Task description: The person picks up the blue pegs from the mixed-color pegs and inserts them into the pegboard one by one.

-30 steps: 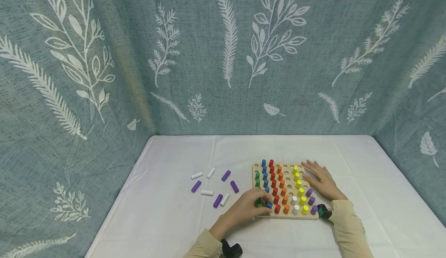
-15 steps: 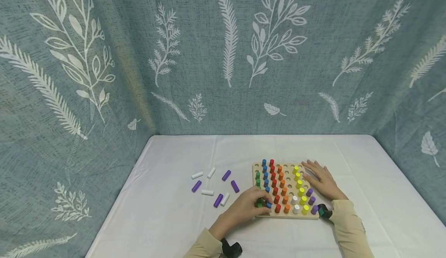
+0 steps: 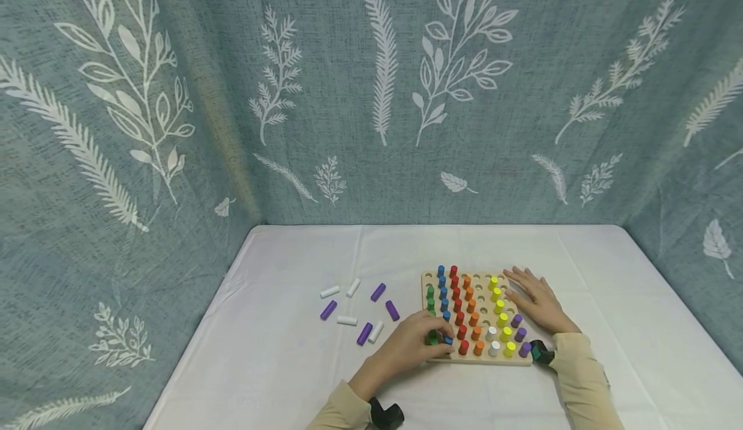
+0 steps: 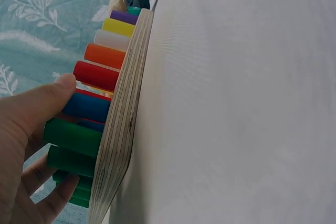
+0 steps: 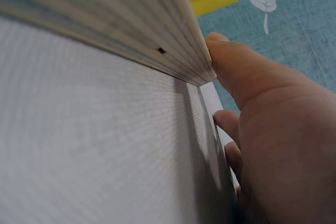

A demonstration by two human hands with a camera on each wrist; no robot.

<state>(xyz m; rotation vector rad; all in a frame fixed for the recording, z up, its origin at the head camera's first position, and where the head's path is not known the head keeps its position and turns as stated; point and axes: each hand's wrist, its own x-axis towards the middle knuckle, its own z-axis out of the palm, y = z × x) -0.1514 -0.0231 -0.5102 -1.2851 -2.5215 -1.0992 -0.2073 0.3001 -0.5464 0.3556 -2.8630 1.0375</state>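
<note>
A wooden pegboard (image 3: 505, 360) holds coloured pegs in columns. At its near left corner my left hand (image 3: 409, 341) has thumb and fingers around a blue peg (image 4: 86, 106), the nearest of the blue column. In the left wrist view the peg stands in the board, the thumb against its top end. Green pegs (image 4: 73, 137) stand under the palm beside it; the other fingers reach around them. My right hand (image 3: 541, 304) rests at the board's right side, fingers extended, its thumb touching the board's edge in the right wrist view.
Left of the board, loose purple pegs (image 3: 364, 333) and white pegs (image 3: 347, 320) lie scattered on the white tablecloth (image 3: 278, 365). Red pegs (image 3: 460, 318), orange, white, yellow and purple pegs stand in the board's other columns. A patterned curtain (image 3: 348, 95) encloses the table.
Both hands keep nearly the same places. The left hand stays at the near blue peg; the whole scene shifts very slightly right in the head view.
</note>
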